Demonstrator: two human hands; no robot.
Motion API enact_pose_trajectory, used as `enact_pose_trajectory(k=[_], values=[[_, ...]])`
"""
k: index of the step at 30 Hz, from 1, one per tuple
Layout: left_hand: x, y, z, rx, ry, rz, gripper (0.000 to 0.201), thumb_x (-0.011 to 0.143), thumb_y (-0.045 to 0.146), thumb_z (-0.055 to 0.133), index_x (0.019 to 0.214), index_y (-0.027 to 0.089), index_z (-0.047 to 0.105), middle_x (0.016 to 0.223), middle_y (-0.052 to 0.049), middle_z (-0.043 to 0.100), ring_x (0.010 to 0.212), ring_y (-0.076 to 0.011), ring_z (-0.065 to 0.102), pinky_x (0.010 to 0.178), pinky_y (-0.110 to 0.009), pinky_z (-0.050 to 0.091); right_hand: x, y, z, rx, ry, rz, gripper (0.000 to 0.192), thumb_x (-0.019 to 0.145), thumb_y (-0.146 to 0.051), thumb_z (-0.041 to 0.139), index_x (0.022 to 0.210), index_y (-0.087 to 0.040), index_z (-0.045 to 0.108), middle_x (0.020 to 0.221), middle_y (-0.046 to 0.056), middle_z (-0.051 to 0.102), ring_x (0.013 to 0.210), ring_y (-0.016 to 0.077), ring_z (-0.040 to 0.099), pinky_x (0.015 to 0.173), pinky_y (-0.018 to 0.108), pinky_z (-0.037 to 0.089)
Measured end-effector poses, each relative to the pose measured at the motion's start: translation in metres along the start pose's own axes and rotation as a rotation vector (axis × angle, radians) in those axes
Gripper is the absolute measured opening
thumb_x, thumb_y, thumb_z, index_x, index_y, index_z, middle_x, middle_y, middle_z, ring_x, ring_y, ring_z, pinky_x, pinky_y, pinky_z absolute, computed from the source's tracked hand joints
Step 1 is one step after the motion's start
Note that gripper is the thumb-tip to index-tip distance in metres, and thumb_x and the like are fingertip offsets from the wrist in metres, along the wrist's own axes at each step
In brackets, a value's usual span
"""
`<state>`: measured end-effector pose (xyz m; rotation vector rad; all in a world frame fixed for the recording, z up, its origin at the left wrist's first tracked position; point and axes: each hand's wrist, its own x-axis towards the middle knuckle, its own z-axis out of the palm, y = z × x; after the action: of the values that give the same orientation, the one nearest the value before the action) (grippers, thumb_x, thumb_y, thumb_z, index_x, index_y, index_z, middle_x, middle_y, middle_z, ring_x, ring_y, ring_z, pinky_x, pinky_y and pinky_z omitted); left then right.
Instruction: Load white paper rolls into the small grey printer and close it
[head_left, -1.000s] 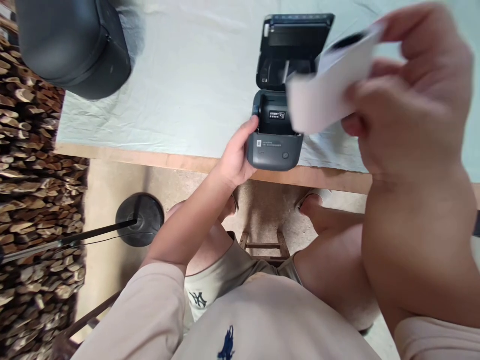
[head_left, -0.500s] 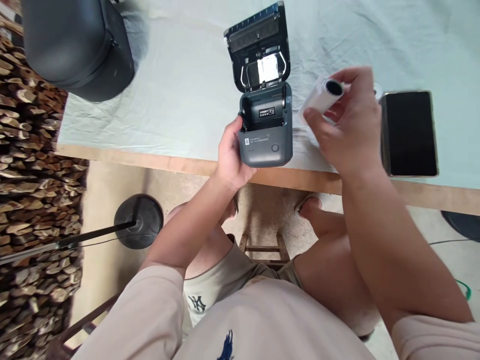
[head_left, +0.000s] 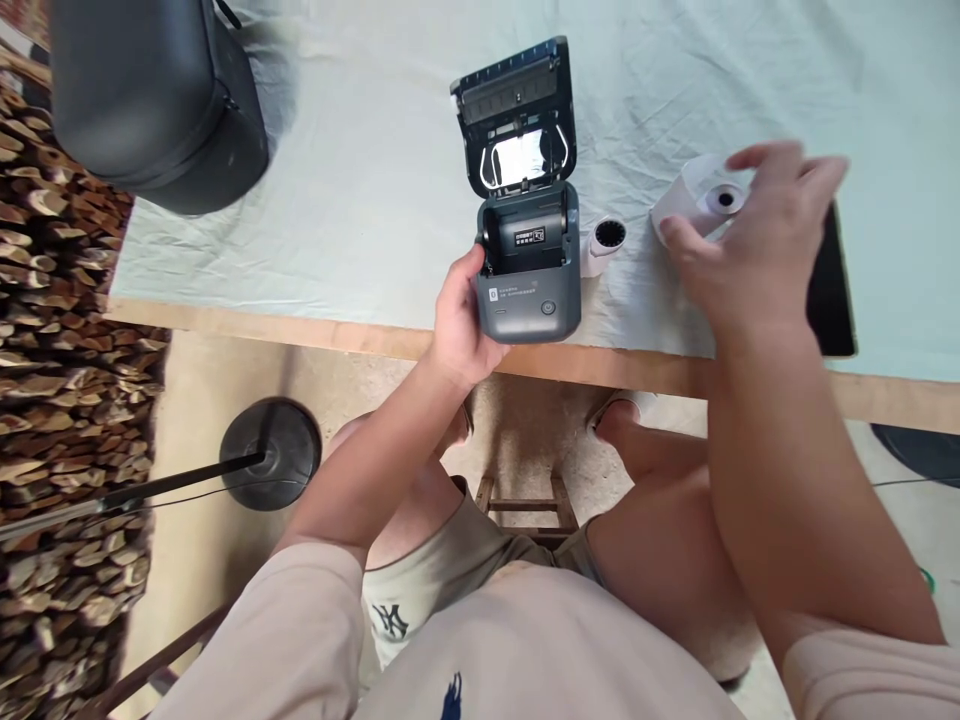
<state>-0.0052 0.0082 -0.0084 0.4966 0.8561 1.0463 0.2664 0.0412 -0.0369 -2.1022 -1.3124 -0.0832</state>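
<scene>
A large black case sits at the far left of the pale cloth-covered table, well apart from the small grey printer that stands near the table's front edge. The printer's lid is swung up and back, so its paper bay lies open. The left hand comes up from below with the forearm angled in from the lap; it cups the printer's left front corner, thumb against the side wall, fingers wrapped under and out of sight. Just to the right of the printer, touching or nearly touching its side, lies a small white paper core with a dark hollow end. Further right of the printer, the right hand reaches out flat over the table, wrist bent down, fingers spread and curled loosely around a fuller white paper roll; thumb and fingertips touch its rim. Beneath that hand, a dark phone lies on the cloth.
</scene>
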Motion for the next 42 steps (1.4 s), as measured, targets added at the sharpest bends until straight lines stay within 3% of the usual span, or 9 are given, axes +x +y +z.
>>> enact_pose_trajectory(k=[3, 8, 13, 19, 26, 30, 35, 38, 42], values=[[0.0, 0.002, 0.002, 0.025, 0.007, 0.0, 0.04, 0.109, 0.058, 0.054, 0.109, 0.025, 0.076, 0.118, -0.011, 0.09, 0.16, -0.0373, 0.074, 0.124, -0.051, 0.069, 0.006, 0.005, 0.0, -0.003, -0.26, 0.051, 0.068, 0.068, -0.004, 0.093, 0.124, -0.028, 0.063, 0.131, 0.009, 0.067, 0.12, 0.0326, 0.072, 0.117, 0.061, 0.057], [-0.003, 0.004, 0.005, 0.008, 0.02, -0.025, 0.045, 0.112, 0.059, 0.05, 0.108, 0.024, 0.077, 0.115, -0.015, 0.09, 0.16, -0.0398, 0.073, 0.127, -0.054, 0.068, 0.016, 0.009, 0.006, 0.774, -0.21, 0.263, 0.072, 0.079, -0.005, 0.073, 0.141, -0.034, 0.049, 0.116, 0.002, 0.07, 0.104, 0.0246, 0.076, 0.101, 0.053, 0.064], [-0.003, 0.001, 0.003, -0.013, 0.037, 0.017, 0.055, 0.118, 0.062, 0.042, 0.109, 0.023, 0.08, 0.109, -0.012, 0.088, 0.158, -0.0387, 0.075, 0.127, -0.054, 0.068, 0.038, 0.037, 0.02, 1.269, -0.566, 0.376, 0.027, 0.087, -0.027, 0.063, 0.113, -0.03, 0.063, 0.146, 0.014, 0.074, 0.153, 0.0343, 0.07, 0.107, 0.059, 0.068], [0.0, -0.002, -0.001, -0.056, 0.015, 0.016, 0.049, 0.118, 0.059, 0.048, 0.109, 0.023, 0.081, 0.113, -0.009, 0.088, 0.16, -0.0362, 0.074, 0.126, -0.05, 0.068, 0.061, 0.072, 0.027, 1.321, -0.721, 0.406, 0.031, 0.085, -0.014, 0.068, 0.11, -0.032, 0.072, 0.136, 0.006, 0.079, 0.151, 0.0273, 0.072, 0.118, 0.058, 0.065], [-0.002, -0.001, 0.0, -0.068, 0.032, 0.001, 0.044, 0.116, 0.058, 0.054, 0.111, 0.023, 0.08, 0.121, -0.01, 0.089, 0.164, -0.038, 0.071, 0.125, -0.05, 0.068, 0.054, 0.079, 0.031, 1.385, -0.782, 0.34, 0.024, 0.1, -0.024, 0.056, 0.113, -0.026, 0.075, 0.146, 0.013, 0.076, 0.157, 0.0327, 0.07, 0.111, 0.061, 0.066], [-0.004, 0.0, 0.003, -0.068, 0.028, 0.004, 0.041, 0.116, 0.055, 0.055, 0.109, 0.022, 0.079, 0.124, -0.01, 0.089, 0.165, -0.0389, 0.07, 0.125, -0.05, 0.069, 0.046, 0.076, 0.028, 1.391, -0.619, 0.328, 0.04, 0.083, -0.023, 0.073, 0.121, -0.031, 0.082, 0.121, 0.007, 0.077, 0.128, 0.0279, 0.08, 0.109, 0.053, 0.068], [-0.004, -0.001, 0.007, 0.003, 0.009, -0.001, 0.042, 0.12, 0.044, 0.047, 0.107, 0.021, 0.08, 0.126, -0.007, 0.089, 0.164, -0.0356, 0.072, 0.125, -0.051, 0.071, 0.013, 0.01, -0.008, 1.513, -0.363, -0.119, 0.056, 0.08, -0.046, 0.089, 0.135, -0.049, 0.088, 0.115, 0.001, 0.073, 0.139, 0.0287, 0.078, 0.12, 0.054, 0.069], [-0.004, -0.002, 0.007, 0.042, -0.027, -0.009, 0.036, 0.119, 0.043, 0.052, 0.108, 0.021, 0.079, 0.126, -0.007, 0.09, 0.162, -0.0347, 0.074, 0.125, -0.048, 0.072, -0.012, -0.042, -0.039, 1.252, -0.371, -0.358, 0.049, 0.098, -0.05, 0.091, 0.144, -0.066, 0.082, 0.146, -0.008, 0.074, 0.143, 0.0254, 0.075, 0.113, 0.048, 0.069], [-0.006, -0.006, 0.004, 0.046, -0.085, 0.018, 0.022, 0.114, 0.043, 0.067, 0.113, 0.024, 0.076, 0.13, -0.005, 0.09, 0.16, -0.0339, 0.076, 0.126, -0.047, 0.072, -0.041, -0.076, -0.058, 0.803, -0.081, -0.738, 0.036, 0.1, -0.043, 0.088, 0.134, -0.04, 0.078, 0.122, -0.003, 0.08, 0.095, 0.02, 0.08, 0.083, 0.038, 0.065]])
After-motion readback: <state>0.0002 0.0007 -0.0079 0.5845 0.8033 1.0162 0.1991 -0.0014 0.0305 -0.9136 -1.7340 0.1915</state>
